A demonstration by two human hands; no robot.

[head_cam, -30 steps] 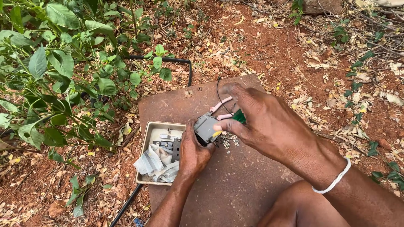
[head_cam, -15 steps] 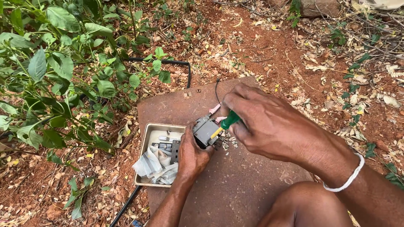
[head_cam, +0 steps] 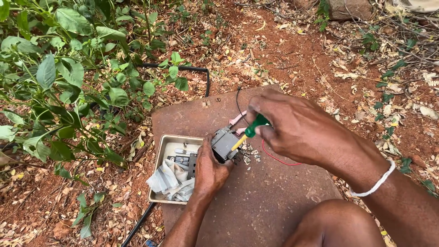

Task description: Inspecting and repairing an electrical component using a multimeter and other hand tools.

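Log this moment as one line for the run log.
left hand: holds grey electrical part | right hand: green-handled screwdriver tip on part | beside: metal tray of bits | surface: rusty metal sheet

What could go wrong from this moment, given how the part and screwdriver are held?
The left hand grips the small grey device in mid-air, so the green-handled screwdriver in the right hand might slip toward the fingers. Tiny loose parts lie on the rusty metal sheet and could roll into the leaf litter. The red wire could snag.
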